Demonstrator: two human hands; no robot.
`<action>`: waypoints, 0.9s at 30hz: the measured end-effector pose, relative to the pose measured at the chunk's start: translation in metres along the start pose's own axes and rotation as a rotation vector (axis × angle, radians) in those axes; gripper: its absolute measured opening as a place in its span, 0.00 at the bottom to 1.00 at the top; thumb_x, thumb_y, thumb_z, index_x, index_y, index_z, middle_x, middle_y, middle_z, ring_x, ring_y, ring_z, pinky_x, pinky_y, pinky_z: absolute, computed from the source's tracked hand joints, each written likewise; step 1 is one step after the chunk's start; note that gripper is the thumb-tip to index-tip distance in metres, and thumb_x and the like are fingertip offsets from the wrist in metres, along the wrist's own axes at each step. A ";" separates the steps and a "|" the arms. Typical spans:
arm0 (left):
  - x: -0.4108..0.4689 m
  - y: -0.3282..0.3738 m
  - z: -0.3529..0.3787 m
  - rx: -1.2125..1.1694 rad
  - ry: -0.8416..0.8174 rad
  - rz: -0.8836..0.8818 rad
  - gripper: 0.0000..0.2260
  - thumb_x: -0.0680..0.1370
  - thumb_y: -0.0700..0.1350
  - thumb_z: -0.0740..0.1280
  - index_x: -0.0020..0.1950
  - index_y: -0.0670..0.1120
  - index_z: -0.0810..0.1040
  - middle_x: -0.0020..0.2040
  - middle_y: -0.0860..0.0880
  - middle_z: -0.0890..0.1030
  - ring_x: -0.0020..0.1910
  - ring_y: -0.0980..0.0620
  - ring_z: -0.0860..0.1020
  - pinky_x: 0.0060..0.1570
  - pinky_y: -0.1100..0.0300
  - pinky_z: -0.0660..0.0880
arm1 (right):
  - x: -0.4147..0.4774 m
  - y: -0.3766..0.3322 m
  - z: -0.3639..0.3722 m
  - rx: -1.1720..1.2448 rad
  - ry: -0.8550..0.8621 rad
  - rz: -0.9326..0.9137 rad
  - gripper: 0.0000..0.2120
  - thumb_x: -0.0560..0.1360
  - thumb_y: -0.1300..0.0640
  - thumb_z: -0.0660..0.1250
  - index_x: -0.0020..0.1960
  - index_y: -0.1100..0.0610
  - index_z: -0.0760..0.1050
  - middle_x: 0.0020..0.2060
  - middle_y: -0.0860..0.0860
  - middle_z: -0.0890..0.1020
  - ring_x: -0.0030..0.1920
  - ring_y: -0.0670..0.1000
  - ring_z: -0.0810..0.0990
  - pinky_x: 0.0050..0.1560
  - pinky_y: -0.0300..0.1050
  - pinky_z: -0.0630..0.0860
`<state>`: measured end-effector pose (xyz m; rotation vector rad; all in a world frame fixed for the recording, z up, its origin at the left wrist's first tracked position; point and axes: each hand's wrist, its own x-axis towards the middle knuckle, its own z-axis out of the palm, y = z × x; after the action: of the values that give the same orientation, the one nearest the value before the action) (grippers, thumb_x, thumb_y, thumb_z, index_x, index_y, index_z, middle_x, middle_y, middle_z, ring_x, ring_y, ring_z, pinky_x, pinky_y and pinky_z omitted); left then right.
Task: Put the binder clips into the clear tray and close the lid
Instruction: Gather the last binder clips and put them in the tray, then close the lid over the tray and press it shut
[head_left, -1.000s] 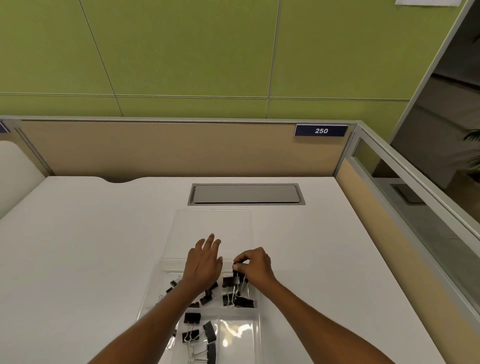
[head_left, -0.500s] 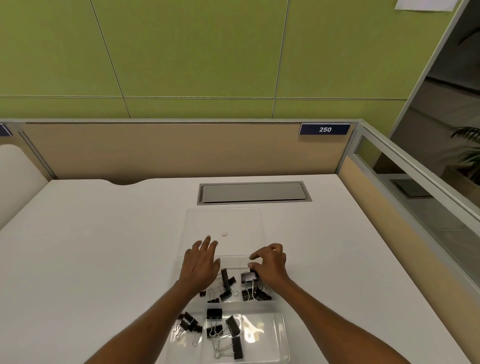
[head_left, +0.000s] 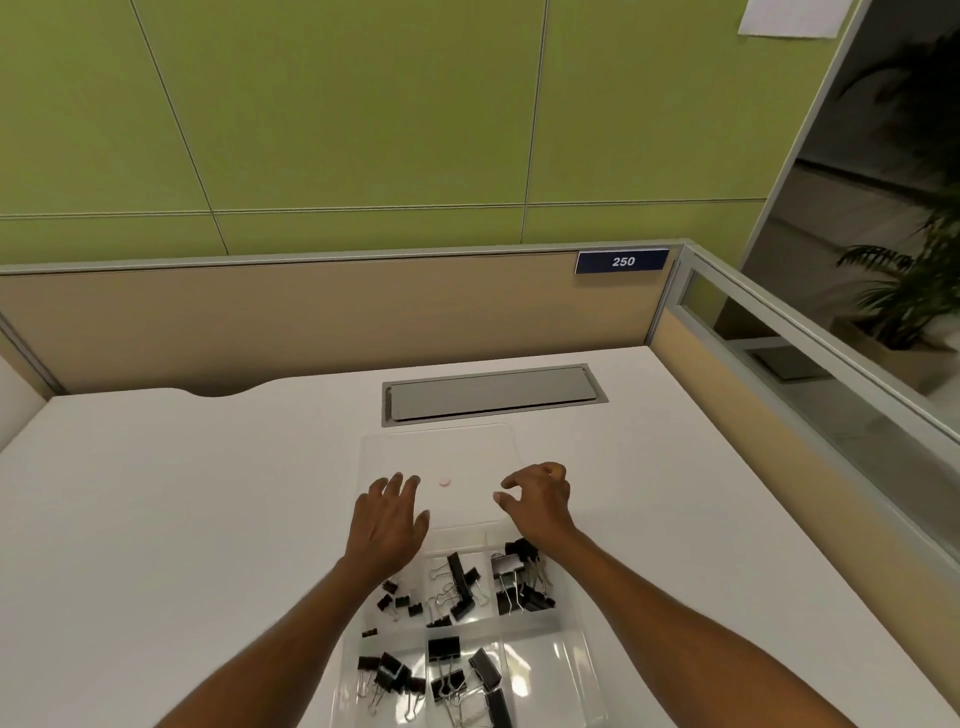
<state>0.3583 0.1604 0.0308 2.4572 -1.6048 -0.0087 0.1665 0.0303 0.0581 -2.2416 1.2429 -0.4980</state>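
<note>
Black metal binder clips (head_left: 460, 582) lie scattered in the compartments of the clear plastic tray (head_left: 576, 639) on the white surface (head_left: 182, 519), nearer the person than both hands. The tray's transparent lid (head_left: 457, 452) lies open and flat beyond it, long axis running away from the person. The left hand (head_left: 387, 525), fingers straight, and the right hand (head_left: 540, 501), loosely curled and holding nothing, sit at the lid's near edge.

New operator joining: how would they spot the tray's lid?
On the white desk, find the grey hatch. Just nearer lies the lid, flat and clear, beyond the clear tray. Unlike the tray, it holds no clips, only a pink dot.
</note>
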 end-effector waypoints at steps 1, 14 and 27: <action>0.005 -0.001 -0.001 -0.002 -0.001 -0.006 0.23 0.75 0.54 0.62 0.67 0.45 0.69 0.65 0.41 0.74 0.63 0.39 0.72 0.55 0.46 0.74 | 0.004 0.000 -0.001 -0.015 0.004 -0.003 0.13 0.74 0.48 0.68 0.54 0.54 0.79 0.55 0.50 0.79 0.65 0.53 0.62 0.57 0.45 0.60; 0.073 -0.019 0.010 0.042 -0.030 -0.055 0.23 0.72 0.55 0.61 0.62 0.44 0.73 0.58 0.43 0.80 0.58 0.37 0.75 0.49 0.44 0.74 | 0.082 0.009 0.011 -0.275 -0.096 0.043 0.18 0.75 0.45 0.63 0.58 0.56 0.77 0.58 0.56 0.77 0.64 0.57 0.64 0.58 0.51 0.67; 0.131 -0.032 0.038 0.102 -0.011 -0.184 0.27 0.76 0.59 0.53 0.63 0.41 0.73 0.58 0.40 0.79 0.59 0.34 0.73 0.55 0.38 0.69 | 0.149 0.022 0.036 -0.200 -0.239 0.171 0.28 0.76 0.45 0.63 0.68 0.61 0.63 0.66 0.58 0.67 0.66 0.60 0.65 0.62 0.56 0.68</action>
<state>0.4363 0.0477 0.0019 2.6789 -1.4109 0.0325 0.2477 -0.0973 0.0258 -2.2487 1.3907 -0.0398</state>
